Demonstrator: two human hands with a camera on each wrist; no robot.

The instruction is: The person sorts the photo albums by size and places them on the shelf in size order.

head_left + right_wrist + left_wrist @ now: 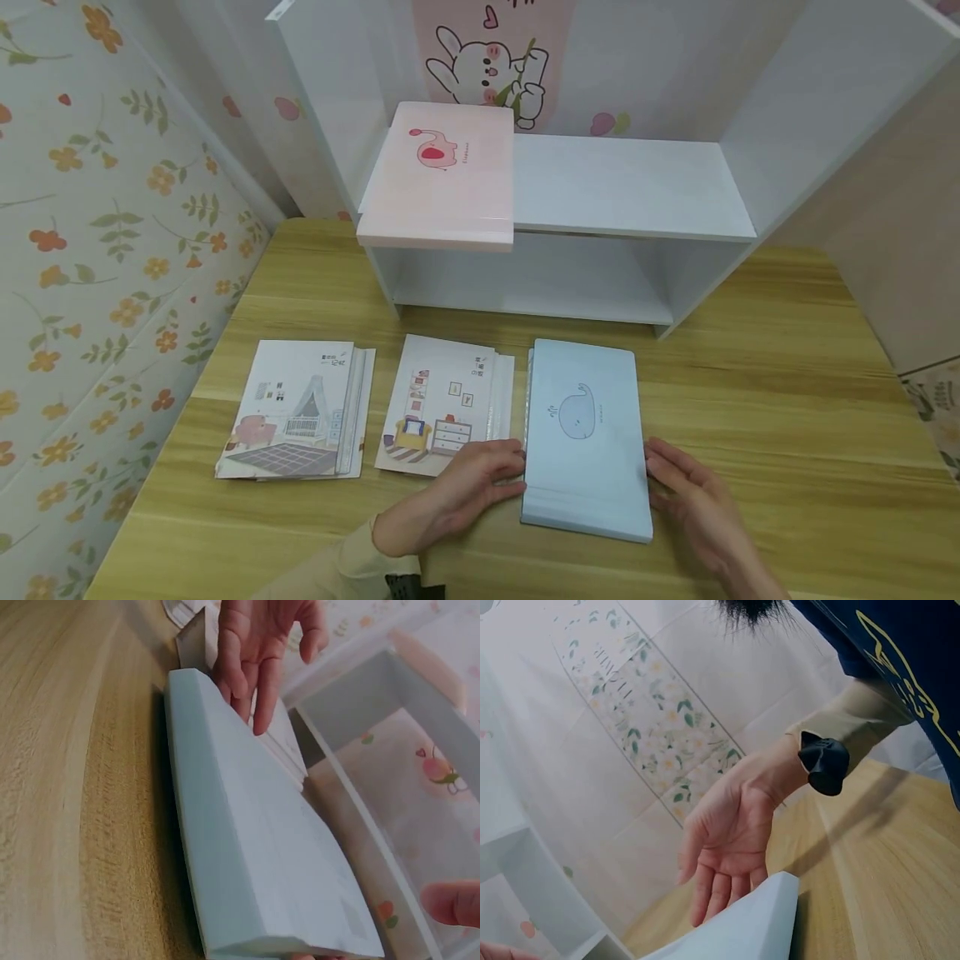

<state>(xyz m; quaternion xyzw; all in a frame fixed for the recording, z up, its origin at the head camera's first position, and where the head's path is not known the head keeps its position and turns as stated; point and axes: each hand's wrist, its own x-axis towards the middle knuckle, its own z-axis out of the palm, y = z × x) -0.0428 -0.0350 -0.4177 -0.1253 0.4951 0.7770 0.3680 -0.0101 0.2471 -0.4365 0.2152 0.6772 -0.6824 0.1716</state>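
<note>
A thick light blue folder [581, 471] with a whale drawing lies flat on the wooden table, its cover facing up. At its left edge is my left hand [468, 492], fingertips right at the side and fingers nearly straight. My right hand [697, 508] stands at the opposite edge, its fingers extended beside the folder's lower right side. In the left wrist view the right hand's palm [742, 817] faces the folder, the fingertips partly hidden behind it. The right wrist view shows the left hand [259, 645] with loosely extended fingers over the far side of the folder.
Left of the folder lie two stacks of white illustrated booklets, a middle stack [438, 400] and a left stack [288, 408]. Behind them stands a white shelf unit [630, 183]. A pink elephant folder [457, 187] lies on its upper board, jutting past the front edge.
</note>
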